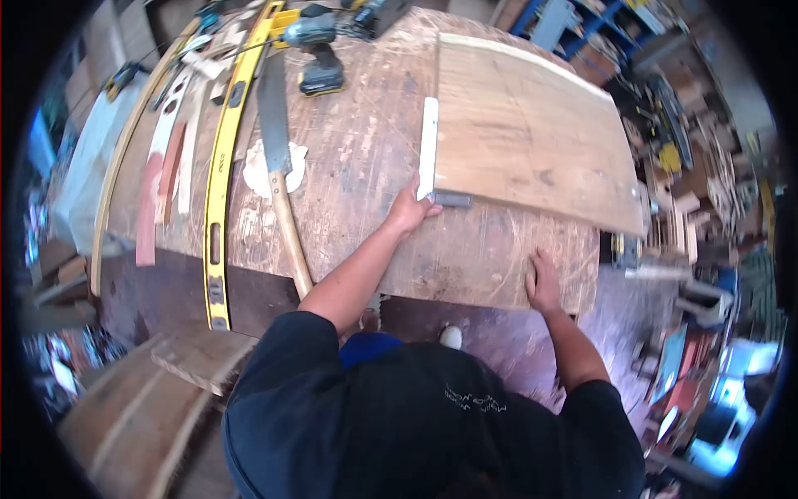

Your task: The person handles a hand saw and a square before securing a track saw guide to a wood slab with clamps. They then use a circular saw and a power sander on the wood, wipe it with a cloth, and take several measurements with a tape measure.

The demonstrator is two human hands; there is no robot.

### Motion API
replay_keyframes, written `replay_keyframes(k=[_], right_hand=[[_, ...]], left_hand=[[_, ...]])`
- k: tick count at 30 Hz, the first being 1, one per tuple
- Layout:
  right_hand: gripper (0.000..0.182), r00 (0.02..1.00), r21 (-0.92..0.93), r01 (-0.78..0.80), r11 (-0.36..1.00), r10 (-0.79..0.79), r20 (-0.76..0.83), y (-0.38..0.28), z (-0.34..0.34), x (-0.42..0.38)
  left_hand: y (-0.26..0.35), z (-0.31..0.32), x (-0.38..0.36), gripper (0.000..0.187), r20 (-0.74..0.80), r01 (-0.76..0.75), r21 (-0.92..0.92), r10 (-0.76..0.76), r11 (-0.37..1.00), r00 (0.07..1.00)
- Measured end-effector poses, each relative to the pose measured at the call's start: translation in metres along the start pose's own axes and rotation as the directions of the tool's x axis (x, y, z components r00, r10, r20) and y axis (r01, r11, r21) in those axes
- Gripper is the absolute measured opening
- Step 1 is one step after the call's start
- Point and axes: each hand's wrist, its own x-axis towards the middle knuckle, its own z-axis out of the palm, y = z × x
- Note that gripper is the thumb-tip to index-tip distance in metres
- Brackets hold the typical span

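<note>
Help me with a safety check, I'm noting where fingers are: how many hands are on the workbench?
2. The left hand grips the square at the wooden panel's near left corner; the right hand rests by the workbench's near edge.

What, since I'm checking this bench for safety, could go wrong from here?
The L-shaped tool at the wooden panel's corner may shift: the left hand holds it, while the right hand rests on the bench, off the panel.

The long blade lies bare, and its wooden handle reaches past the bench edge beside the left forearm, so a bump might swing it.

The yellow level also overhangs and could get knocked.
</note>
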Motion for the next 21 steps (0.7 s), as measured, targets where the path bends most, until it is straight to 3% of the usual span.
replay_keyframes(k=[5, 7, 10, 21], right_hand=[[0.054, 0.964, -0.012, -0.235, 0.972, 0.231, -0.133, -0.032, 0.010, 0.006], [0.055, 0.968, -0.040, -0.219, 0.975, 0.212, -0.132, -0.032, 0.008, 0.004], [0.054, 0.964, -0.043, -0.226, 0.973, 0.217, -0.151, -0.031, 0.008, 0.002], [0.050, 0.959, -0.024, -0.245, 0.969, 0.239, -0.154, -0.034, 0.004, 0.005]], left_hand=[[0.010, 0.001, -0.002, 0.067, 0.015, -0.031, 0.024, 0.030, 0.999, 0.999], [0.011, 0.001, -0.003, 0.067, 0.023, 0.020, 0.028, -0.020, 0.999, 1.000], [0.011, 0.003, -0.002, 0.063, 0.028, -0.039, 0.062, 0.038, 0.997, 0.999], [0.011, 0.007, -0.003, 0.064, 0.003, -0.040, 0.034, 0.040, 0.999, 0.999]])
